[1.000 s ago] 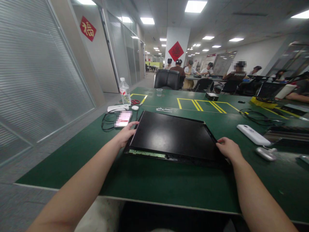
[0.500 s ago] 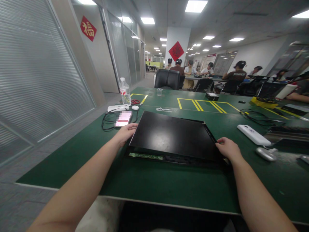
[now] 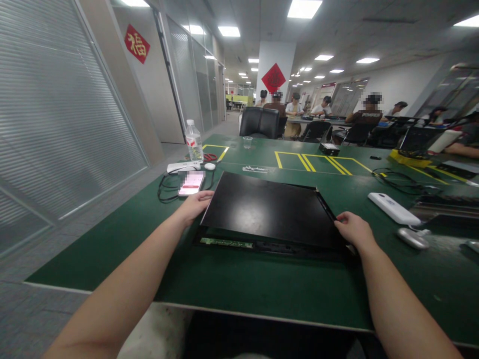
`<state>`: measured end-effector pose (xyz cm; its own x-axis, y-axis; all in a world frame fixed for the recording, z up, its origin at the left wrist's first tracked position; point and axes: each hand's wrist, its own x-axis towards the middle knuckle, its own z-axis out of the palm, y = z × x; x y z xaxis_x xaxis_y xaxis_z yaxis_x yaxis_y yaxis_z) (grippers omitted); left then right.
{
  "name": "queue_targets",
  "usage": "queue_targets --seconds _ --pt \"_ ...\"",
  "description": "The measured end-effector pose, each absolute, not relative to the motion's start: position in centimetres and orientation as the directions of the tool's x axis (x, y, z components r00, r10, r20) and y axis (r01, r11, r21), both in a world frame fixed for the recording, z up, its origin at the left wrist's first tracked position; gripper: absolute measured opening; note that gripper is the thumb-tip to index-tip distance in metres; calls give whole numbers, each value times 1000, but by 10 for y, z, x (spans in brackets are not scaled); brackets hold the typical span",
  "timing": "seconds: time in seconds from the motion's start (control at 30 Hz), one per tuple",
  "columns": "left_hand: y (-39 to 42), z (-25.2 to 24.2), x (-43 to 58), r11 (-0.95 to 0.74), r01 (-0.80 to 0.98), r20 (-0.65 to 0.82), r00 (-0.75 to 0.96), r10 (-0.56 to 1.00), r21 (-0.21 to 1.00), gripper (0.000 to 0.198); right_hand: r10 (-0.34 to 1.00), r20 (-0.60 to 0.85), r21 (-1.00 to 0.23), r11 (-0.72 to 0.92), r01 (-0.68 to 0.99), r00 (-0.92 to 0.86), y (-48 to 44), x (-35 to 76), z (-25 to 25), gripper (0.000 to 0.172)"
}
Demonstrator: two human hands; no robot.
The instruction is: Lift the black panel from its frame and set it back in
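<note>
A black flat screen panel (image 3: 262, 204) lies at a slant over a dark frame, its near edge lifted off a green circuit board strip (image 3: 226, 243). At the panel's left edge, my left hand (image 3: 196, 205) is closed, its fingertips partly hidden behind the edge. My right hand (image 3: 354, 229) grips the right side, thumb on top and fingers curled out of sight. Whether the right hand also holds the frame beneath, I cannot tell.
Left of the panel are a phone (image 3: 192, 183), looped black cable, a water bottle (image 3: 193, 142) and red-handled scissors (image 3: 210, 157). On the right, a white power bank (image 3: 393, 209) and a silver device (image 3: 413, 238) rest on the green table (image 3: 262, 294). People sit at tables behind.
</note>
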<state>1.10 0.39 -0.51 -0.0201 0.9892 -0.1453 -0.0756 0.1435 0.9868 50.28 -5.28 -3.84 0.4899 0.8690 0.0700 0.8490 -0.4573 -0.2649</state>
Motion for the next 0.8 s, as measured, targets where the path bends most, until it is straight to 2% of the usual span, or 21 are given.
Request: queue_targets --seconds 0.3,0.5,0.8 --pt "3 -3 10 164 -89 -166 -21 986 982 47 872 88 -281 -441 852 481 -53 501 -40 26" --pt "2 -1 11 53 -60 -53 -9 999 997 45 872 110 -316 -423 849 476 -52 504 -42 25" --pt "-2 13 17 83 -241 -87 -5 996 967 18 871 116 -308 -426 851 478 -53 502 -42 24"
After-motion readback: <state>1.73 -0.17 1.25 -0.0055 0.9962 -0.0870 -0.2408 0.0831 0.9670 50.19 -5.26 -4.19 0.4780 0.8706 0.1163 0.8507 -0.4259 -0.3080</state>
